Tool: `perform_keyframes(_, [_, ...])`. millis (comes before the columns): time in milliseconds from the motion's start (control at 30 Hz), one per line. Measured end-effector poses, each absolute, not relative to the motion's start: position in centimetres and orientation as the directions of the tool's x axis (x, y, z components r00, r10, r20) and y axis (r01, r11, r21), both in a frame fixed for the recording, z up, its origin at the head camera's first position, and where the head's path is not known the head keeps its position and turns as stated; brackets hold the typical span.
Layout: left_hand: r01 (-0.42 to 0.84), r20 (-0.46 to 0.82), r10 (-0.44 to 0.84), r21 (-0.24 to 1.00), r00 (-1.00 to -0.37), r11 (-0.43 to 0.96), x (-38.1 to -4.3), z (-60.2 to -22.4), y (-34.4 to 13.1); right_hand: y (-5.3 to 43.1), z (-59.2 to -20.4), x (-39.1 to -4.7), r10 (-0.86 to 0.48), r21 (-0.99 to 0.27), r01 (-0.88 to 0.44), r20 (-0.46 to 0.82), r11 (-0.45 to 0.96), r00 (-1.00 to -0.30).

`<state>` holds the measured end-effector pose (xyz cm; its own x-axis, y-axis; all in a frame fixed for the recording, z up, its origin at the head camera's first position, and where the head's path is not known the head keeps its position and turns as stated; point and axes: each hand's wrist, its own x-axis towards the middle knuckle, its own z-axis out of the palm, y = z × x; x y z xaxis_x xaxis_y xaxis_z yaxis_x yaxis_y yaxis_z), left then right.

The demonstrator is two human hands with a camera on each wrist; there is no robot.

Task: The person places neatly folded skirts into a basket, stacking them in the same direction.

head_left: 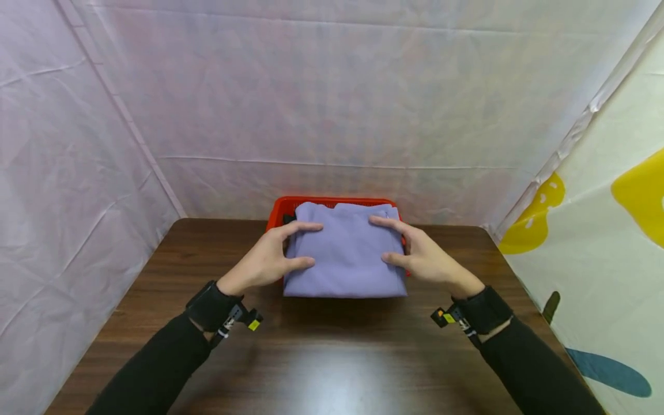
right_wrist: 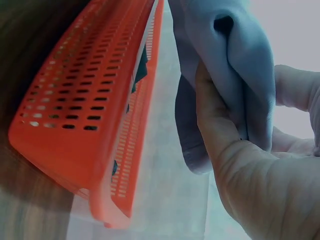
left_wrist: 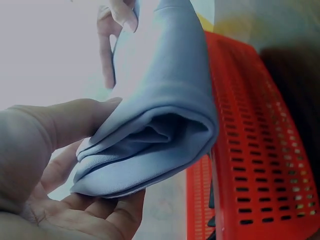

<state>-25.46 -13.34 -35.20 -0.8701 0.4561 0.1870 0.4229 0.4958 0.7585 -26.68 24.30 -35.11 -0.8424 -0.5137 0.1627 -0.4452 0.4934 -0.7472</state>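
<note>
A folded lavender cloth [head_left: 344,253], several layers thick, is held level over a red plastic basket [head_left: 278,208]. On its left edge, my left hand [head_left: 259,256] grips it; the left wrist view shows the thumb on one face of the cloth [left_wrist: 170,75] and fingers on the other. My right hand [head_left: 427,253] holds the right edge, thumb and fingers on opposite faces of the cloth [right_wrist: 250,65]. The cloth hides most of the basket's inside. In the right wrist view, the cloth is apart from the basket wall [right_wrist: 55,155], with one layer hanging lower.
Dark items [right_wrist: 142,67] lie inside the basket. It stands at the back of a brown wood-grain table [head_left: 332,351], close to a white fabric wall [head_left: 332,104]. Another fabric wall with yellow shapes [head_left: 534,225] borders the right side.
</note>
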Motion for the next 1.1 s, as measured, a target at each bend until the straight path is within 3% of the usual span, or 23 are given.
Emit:
perform_keyframes(400, [0.385, 0.158, 0.431, 0.768, -0.889, 0.512, -30.1, -34.4, -13.5, 22.6, -34.1, -31.5, -0.478, -0.72, -0.412, 0.126, 0.559, -0.869])
perform_keyframes(700, [0.357, 0.084, 0.438, 0.724, -0.895, 0.591, -33.2, -35.0, -12.9, 21.9, -34.5, -35.1, -0.515, -0.605, -0.442, 0.061, 0.662, -0.855])
perform_keyframes(1100, [0.298, -0.069, 0.427, 0.617, -0.902, 0.728, -34.9, -35.8, -12.5, 20.9, -35.2, -36.3, -0.477, -0.645, -0.251, -0.201, 0.722, -0.856])
